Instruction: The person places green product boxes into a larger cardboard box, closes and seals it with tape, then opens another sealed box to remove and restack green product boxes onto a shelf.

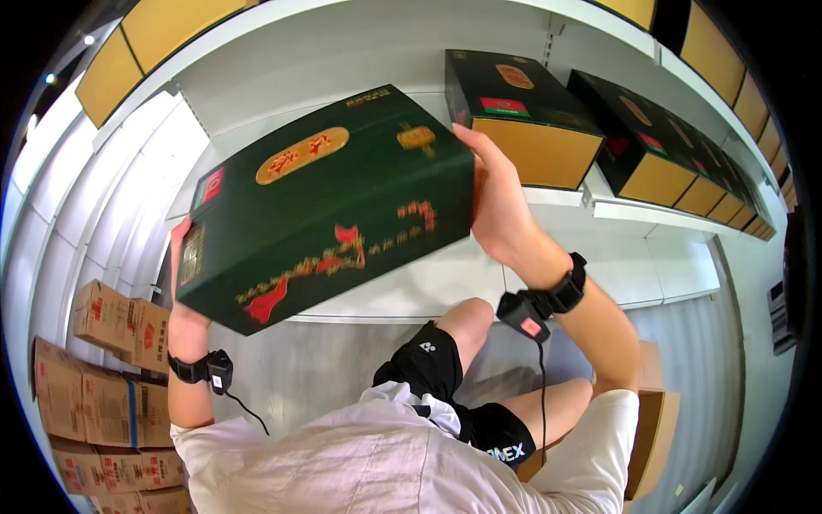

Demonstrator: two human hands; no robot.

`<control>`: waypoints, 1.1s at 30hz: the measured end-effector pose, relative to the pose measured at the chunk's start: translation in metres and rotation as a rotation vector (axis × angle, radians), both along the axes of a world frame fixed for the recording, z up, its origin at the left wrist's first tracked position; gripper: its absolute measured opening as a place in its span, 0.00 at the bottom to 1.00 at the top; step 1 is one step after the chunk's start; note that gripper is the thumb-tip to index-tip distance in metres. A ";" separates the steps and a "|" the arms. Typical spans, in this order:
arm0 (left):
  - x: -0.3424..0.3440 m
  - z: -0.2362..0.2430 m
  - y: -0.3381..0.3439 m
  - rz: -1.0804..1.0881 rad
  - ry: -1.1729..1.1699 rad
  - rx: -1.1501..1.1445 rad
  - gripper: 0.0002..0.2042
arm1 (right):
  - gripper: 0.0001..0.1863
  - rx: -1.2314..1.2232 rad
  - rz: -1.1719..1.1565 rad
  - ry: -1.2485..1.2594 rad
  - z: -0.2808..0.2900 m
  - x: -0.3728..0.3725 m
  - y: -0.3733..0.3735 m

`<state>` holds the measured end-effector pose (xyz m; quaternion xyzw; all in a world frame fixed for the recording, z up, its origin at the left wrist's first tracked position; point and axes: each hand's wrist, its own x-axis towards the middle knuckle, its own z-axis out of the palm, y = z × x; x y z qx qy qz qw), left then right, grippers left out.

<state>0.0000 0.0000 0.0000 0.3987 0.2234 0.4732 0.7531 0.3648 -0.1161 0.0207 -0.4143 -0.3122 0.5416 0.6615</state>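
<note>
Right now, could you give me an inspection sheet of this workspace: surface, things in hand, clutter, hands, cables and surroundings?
Surface: white shelf, bearing dark boxes with gold ends.
Things in hand: one green box, slanting up to the right in view.
Clutter: stacked cartons at left; open carton at lower right, partly hidden.
Hands: left hand and right hand grip opposite ends of the green box.
Cables: left cable and right cable trail from wrist units; far ends unseen.
Surroundings: grey floor; gold boxes above.
</note>
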 end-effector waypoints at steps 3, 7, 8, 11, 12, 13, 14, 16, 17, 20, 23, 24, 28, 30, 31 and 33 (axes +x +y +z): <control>0.015 -0.009 -0.011 0.037 -0.018 -0.074 0.25 | 0.26 0.069 -0.021 -0.108 -0.022 0.012 0.021; 0.034 -0.004 -0.017 0.022 -0.022 -0.129 0.25 | 0.37 0.355 -0.149 -0.305 -0.052 -0.006 0.028; 0.043 -0.004 -0.017 0.018 -0.017 -0.128 0.25 | 0.42 0.419 -0.339 -0.568 -0.067 -0.013 0.027; 0.052 0.000 -0.019 0.006 -0.013 -0.140 0.27 | 0.53 0.407 -0.475 -0.897 -0.080 -0.038 0.020; 0.055 -0.002 -0.018 0.007 -0.021 -0.143 0.27 | 0.56 0.373 -0.455 -0.937 -0.077 -0.045 0.018; 0.056 -0.004 -0.016 0.008 -0.030 -0.146 0.27 | 0.56 0.420 -0.443 -0.983 -0.081 -0.051 0.019; 0.055 -0.008 -0.013 0.019 -0.018 -0.134 0.27 | 0.56 0.468 -0.431 -1.027 -0.088 -0.057 0.022; 0.056 -0.007 -0.013 0.017 0.009 -0.167 0.28 | 0.53 0.501 -0.388 -1.050 -0.081 -0.071 0.017; 0.058 -0.007 -0.014 0.016 0.023 -0.183 0.29 | 0.52 0.519 -0.394 -1.021 -0.083 -0.068 0.023; 0.065 -0.009 -0.020 0.063 0.185 -0.220 0.31 | 0.44 0.526 -0.425 -0.913 -0.085 -0.051 0.045; 0.085 -0.007 -0.038 0.066 0.244 -0.157 0.32 | 0.41 0.405 -0.352 -0.787 -0.079 -0.040 0.041; 0.085 -0.013 -0.038 -0.026 0.237 -0.114 0.37 | 0.41 0.413 -0.362 -0.797 -0.078 -0.042 0.037; 0.095 -0.013 -0.047 -0.104 0.158 -0.096 0.31 | 0.44 0.804 -0.338 -1.096 -0.059 -0.055 0.012; 0.102 -0.024 -0.053 -0.191 0.156 -0.080 0.28 | 0.41 0.810 -0.483 -1.207 -0.058 -0.060 0.015; 0.106 -0.025 -0.056 -0.234 0.157 -0.071 0.27 | 0.40 0.811 -0.557 -1.259 -0.057 -0.061 0.017; 0.109 -0.023 -0.057 -0.377 0.217 -0.040 0.20 | 0.28 0.775 -0.662 -1.219 -0.059 -0.050 0.031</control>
